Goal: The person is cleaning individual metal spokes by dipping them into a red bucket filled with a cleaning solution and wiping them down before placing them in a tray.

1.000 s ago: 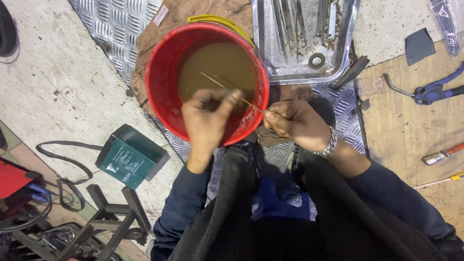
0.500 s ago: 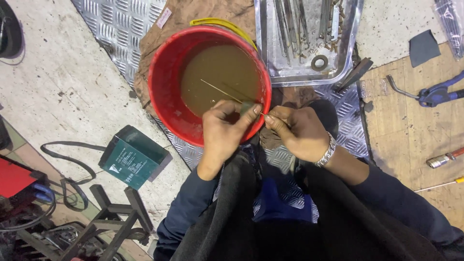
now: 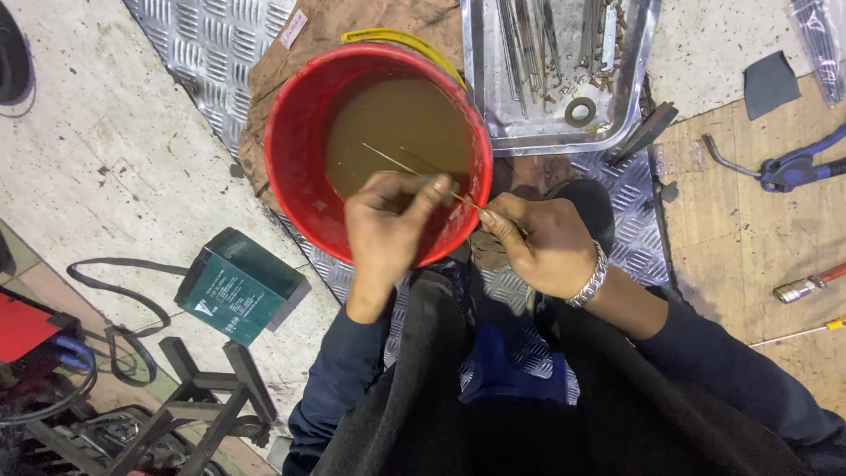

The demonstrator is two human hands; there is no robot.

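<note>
My left hand (image 3: 388, 225) and right hand (image 3: 538, 242) still pinched the thin rod (image 3: 414, 169) over the red bucket (image 3: 291, 167); my left hand had slid lower.

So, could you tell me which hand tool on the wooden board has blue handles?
The pliers-like tool at the board's upper right; the others have red or yellow handles.

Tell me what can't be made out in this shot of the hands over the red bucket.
- Head view: bucket bottom, hidden by murky brown water.
- Thin rod: near end covered by the left hand and right hand.
- Metal tray: cut off by the top edge.
- Blue tool: cut off at the right edge.
</note>
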